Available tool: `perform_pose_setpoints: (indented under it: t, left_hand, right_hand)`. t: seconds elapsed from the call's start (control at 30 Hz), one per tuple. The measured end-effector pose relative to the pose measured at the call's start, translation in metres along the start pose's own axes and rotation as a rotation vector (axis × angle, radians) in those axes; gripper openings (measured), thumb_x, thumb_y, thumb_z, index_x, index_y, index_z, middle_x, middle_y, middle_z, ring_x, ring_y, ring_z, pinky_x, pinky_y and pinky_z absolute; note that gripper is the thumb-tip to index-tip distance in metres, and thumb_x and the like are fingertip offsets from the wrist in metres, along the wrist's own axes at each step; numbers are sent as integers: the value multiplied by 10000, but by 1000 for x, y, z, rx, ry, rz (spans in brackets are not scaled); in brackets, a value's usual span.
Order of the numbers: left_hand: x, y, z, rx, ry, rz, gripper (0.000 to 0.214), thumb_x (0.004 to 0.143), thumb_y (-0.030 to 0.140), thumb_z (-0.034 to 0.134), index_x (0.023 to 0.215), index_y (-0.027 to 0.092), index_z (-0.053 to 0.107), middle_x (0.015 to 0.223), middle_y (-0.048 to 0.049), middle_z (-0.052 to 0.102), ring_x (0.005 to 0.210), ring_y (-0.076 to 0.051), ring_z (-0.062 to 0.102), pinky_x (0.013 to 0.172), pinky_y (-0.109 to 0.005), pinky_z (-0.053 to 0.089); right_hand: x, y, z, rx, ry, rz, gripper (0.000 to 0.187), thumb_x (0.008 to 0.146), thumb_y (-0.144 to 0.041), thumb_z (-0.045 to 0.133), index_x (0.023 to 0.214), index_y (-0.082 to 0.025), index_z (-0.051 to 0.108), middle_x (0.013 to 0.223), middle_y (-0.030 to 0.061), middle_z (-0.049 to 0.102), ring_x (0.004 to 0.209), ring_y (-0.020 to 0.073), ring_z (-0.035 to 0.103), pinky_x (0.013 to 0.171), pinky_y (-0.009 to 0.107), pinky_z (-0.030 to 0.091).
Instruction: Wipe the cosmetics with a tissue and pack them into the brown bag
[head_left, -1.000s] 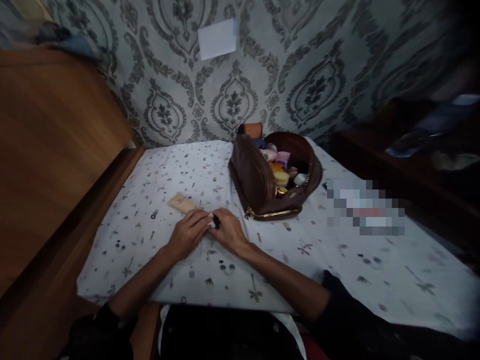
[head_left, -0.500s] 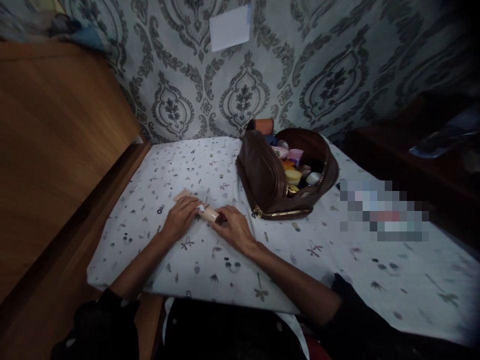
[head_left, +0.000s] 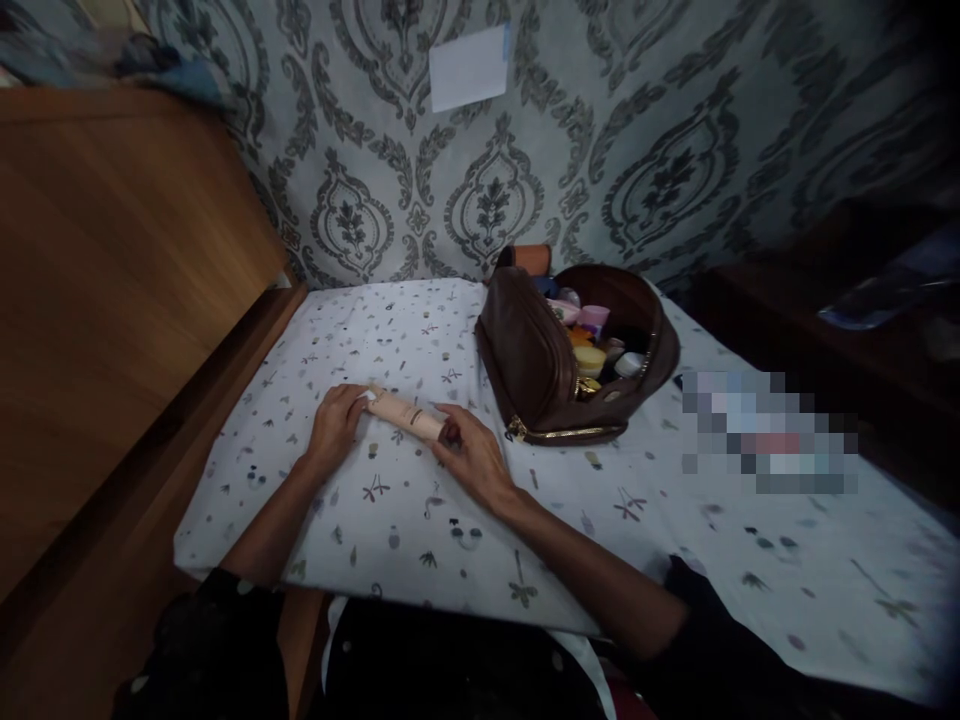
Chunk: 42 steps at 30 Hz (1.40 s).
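A beige cosmetic tube (head_left: 405, 414) with a dark brown cap lies slantwise just above the patterned white cloth. My right hand (head_left: 474, 455) is closed round its capped end, thumb and fingers on either side. At the tube's other, flat end is my left hand (head_left: 335, 425), its fingers pinched on a small white piece (head_left: 369, 396) pressed against the tube; what the piece is made of I cannot make out. Right of my hands stands an open brown cosmetic bag (head_left: 525, 350), its zip undone and several jars and tubes inside.
The white cloth (head_left: 360, 330) with small printed motifs covers the surface up to the wallpapered wall. A wooden cabinet (head_left: 127, 240) borders it on the left. A blurred-out item (head_left: 772, 430) lies at the right, with dark furniture (head_left: 787, 320) behind it.
My left hand has slid leftward along the tube with the white piece, from its middle to its flat end, uncovering more of the tube. My right hand keeps hold of the capped end.
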<state>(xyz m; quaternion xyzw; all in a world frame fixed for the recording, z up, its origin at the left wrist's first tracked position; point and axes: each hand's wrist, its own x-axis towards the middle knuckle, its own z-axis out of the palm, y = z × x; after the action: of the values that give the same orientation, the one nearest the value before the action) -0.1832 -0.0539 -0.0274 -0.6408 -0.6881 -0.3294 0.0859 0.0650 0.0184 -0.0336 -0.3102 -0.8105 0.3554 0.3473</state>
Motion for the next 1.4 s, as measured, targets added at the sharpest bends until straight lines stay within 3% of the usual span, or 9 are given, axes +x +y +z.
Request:
perform_pose_setpoints:
  t: [0.2, 0.33, 0.43, 0.57, 0.73, 0.93, 1.1, 1.23, 1.4]
  left_hand:
    - [-8, 41, 5, -26, -2, 178, 259, 987, 251, 472, 1161, 183, 652, 1147, -92, 683, 1113, -209, 592, 1005, -412, 520]
    - [-14, 79, 9, -39, 12, 404, 286, 966, 164, 494, 1227, 169, 609, 1155, -105, 665, 1114, -207, 581, 957, -381, 555]
    - [-16, 93, 7, -46, -6, 463, 318, 954, 127, 493, 1256, 156, 591, 1154, -111, 659, 1113, -206, 577, 953, -367, 559]
    - [-17, 85, 2, -28, -40, 434, 338, 966, 145, 467, 1281, 177, 587, 1165, -113, 658, 1112, -210, 587, 928, -372, 565]
    - [-16, 50, -3, 65, -13, 348, 312, 975, 170, 458, 1255, 182, 596, 1150, -106, 668, 1102, -219, 584, 953, -401, 550]
    - [-19, 4, -14, 143, -20, 138, 294, 997, 258, 435, 1213, 195, 626, 1154, -95, 667, 1092, -219, 586, 948, -394, 547]
    - [-25, -17, -20, 158, 13, 74, 306, 999, 292, 421, 1168, 175, 649, 1074, -99, 672, 1023, -231, 601, 910, -420, 559]
    - [-23, -4, -24, 145, 49, 72, 297, 992, 272, 439, 1188, 178, 642, 1103, -103, 666, 1054, -232, 602, 937, -431, 556]
    - [-24, 56, -23, 61, 69, 292, 331, 977, 170, 452, 1282, 206, 578, 1176, -106, 645, 1122, -211, 588, 974, -410, 548]
  right_hand:
    - [0, -5, -3, 46, -27, 48, 269, 792, -199, 639, 1061, -180, 632, 809, 16, 630, 750, 173, 582, 698, 274, 447]
    - [0, -8, -3, 95, -31, 69, 207, 804, -235, 621, 999, -170, 638, 780, 9, 633, 715, 162, 572, 682, 267, 435]
    - [0, -9, -6, 90, -51, 70, 157, 786, -201, 601, 935, -170, 635, 745, -5, 620, 691, 153, 560, 676, 262, 423]
    - [-1, -10, -8, 67, -110, 74, 193, 829, -249, 607, 998, -163, 643, 776, 5, 644, 710, 157, 576, 683, 266, 422]
    - [1, -7, -10, -8, -139, 76, 230, 842, -214, 620, 1061, -152, 643, 862, 33, 666, 745, 162, 581, 695, 270, 429]
    - [0, 0, -7, -16, -125, 9, 256, 831, -162, 614, 1086, -147, 632, 945, 59, 626, 806, 176, 575, 754, 298, 463]
    - [-2, 4, -4, -1, -90, -80, 260, 820, -150, 597, 1078, -158, 625, 974, 66, 573, 811, 179, 552, 764, 317, 487]
    - [-3, 0, -6, 30, -59, -42, 276, 839, -188, 584, 1109, -158, 637, 917, 55, 593, 801, 183, 568, 777, 326, 484]
    - [-3, -5, -8, 179, -49, 11, 317, 929, -365, 524, 1141, -160, 639, 797, 21, 616, 702, 156, 572, 651, 272, 453]
